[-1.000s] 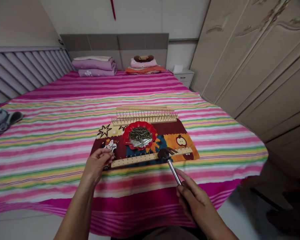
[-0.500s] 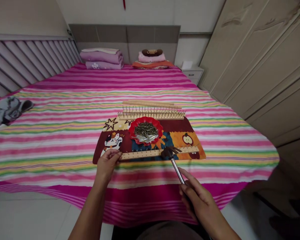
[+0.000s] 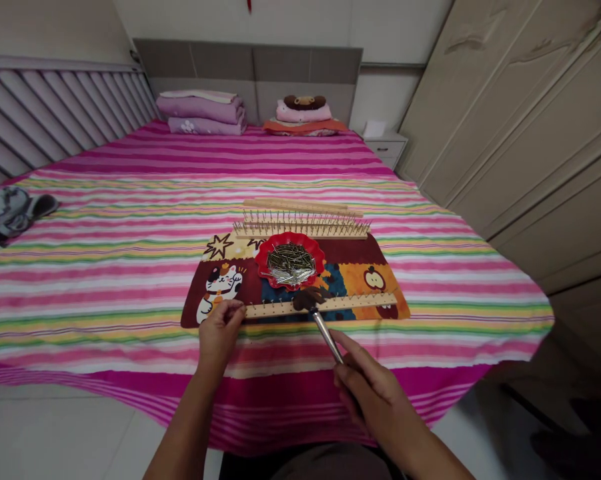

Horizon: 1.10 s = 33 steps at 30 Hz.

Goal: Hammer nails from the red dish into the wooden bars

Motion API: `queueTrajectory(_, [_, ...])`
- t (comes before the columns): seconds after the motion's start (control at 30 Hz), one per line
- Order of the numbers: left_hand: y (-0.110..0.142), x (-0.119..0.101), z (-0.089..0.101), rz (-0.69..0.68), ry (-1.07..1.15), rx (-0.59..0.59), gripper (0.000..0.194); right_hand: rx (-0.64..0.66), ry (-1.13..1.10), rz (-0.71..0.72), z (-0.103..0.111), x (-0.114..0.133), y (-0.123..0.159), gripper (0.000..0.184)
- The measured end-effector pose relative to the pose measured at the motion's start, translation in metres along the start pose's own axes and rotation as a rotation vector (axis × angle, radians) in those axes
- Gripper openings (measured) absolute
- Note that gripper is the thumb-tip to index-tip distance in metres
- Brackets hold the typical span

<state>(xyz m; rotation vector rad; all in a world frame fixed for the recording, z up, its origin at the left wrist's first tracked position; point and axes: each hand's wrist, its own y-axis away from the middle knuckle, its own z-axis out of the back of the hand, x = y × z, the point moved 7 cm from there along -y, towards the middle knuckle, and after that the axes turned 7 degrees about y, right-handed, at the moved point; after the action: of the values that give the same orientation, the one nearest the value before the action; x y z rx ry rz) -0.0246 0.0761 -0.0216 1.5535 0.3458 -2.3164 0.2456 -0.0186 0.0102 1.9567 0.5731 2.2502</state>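
My left hand is closed at the left end of a narrow wooden strip, thumb and fingertips pinched on it; whether a nail is also between them is hidden. Several nails stand upright along the strip. In my right hand is a hammer, gripped by its handle, with its dark head over the strip left of the middle. Behind the strip sits a red scalloped bowl of loose nails. Strips studded with upright nails lie beyond the bowl.
A patterned mat lies under the work on a striped bedspread. Bare wooden strips rest farthest back. Grey cloth lies at the left, folded bedding by the headboard. A wardrobe stands at the right.
My right hand and the hammer have moved left along the strip, the head now nearer my left hand. My left hand stays at the strip's end. The view has shifted slightly.
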Motion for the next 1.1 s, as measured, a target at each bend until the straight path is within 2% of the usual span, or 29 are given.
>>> queueTrajectory(0.13, [0.001, 0.000, -0.002, -0.015, -0.049, -0.013, 0.024, 0.109, 0.078, 0.164, -0.029, 0.031, -0.020, 0.042])
queueTrajectory(0.3, [0.000, 0.004, -0.003, -0.017, -0.071, -0.020, 0.023, 0.183, 0.234, 0.277, -0.060, 0.055, -0.045, 0.048])
queueTrajectory(0.47, [0.002, 0.003, -0.003, -0.033, -0.059, -0.030, 0.021, 0.190, 0.308, 0.359, -0.073, 0.060, -0.056, 0.049])
queueTrajectory(0.6, [0.002, 0.002, -0.002, -0.013, -0.067, -0.029, 0.020, 0.200, 0.334, 0.351, -0.073, 0.061, -0.055, 0.051])
queueTrajectory(0.77, [-0.001, 0.010, -0.001, 0.032, 0.005, -0.002, 0.025, 0.181, 0.240, 0.306, -0.053, 0.057, -0.036, 0.048])
queueTrajectory(0.9, [-0.001, 0.006, 0.004, 0.032, 0.069, 0.018, 0.036, 0.057, 0.144, 0.218, -0.018, 0.032, -0.017, 0.042])
queueTrajectory(1.0, [-0.003, -0.021, 0.008, -0.081, -0.016, -0.048, 0.036, -0.108, 0.032, 0.085, 0.013, 0.003, -0.006, 0.045])
queueTrajectory(1.07, [-0.009, -0.048, -0.003, -0.203, -0.143, -0.024, 0.030, -0.215, -0.033, 0.015, 0.031, -0.013, 0.001, 0.050])
queueTrajectory(1.1, [-0.013, -0.061, -0.014, -0.266, -0.219, 0.024, 0.027, -0.261, -0.055, -0.004, 0.038, -0.018, 0.004, 0.052])
